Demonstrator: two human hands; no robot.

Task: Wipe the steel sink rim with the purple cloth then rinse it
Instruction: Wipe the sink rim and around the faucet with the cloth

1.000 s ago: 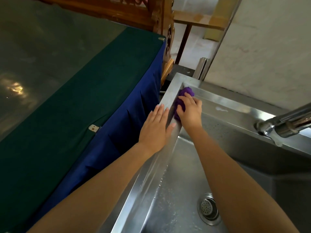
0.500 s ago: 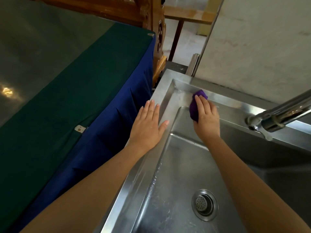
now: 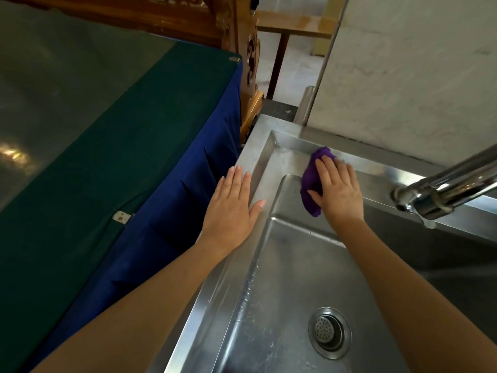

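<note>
Head view. Purple cloth [image 3: 312, 189] lay bunched on the inner ledge of the steel sink rim [image 3: 251, 157], at the far side of the basin and just short of its far-left corner. One end of the cloth hung over the ledge edge toward the basin.

Right hand [image 3: 337, 188] lay flat on top of the cloth, fingers extended and close together, thumb across the fabric. It pressed the cloth down; nothing was pinched.

Left hand [image 3: 232, 208] lay palm down on the left rim strip, beside the right hand and apart from the cloth. Fingers were straight and together, thumb splayed toward the basin. It held nothing and probably served as a brace.

Faucet spout [image 3: 443, 189] reached in to the right of the right hand; a little water seemed to hang at its outlet. Drain strainer [image 3: 329, 332] sat in the basin floor, nearer the body than both hands. Blue table skirt [image 3: 188, 197] hung just left of the left hand, below a green tablecloth [image 3: 107, 130].

Judgement: wiping step in hand, far ledge under work, rinse not begun. Next move calls for steady downward pressure while sliding the cloth rightward along the ledge toward the spout.
</note>
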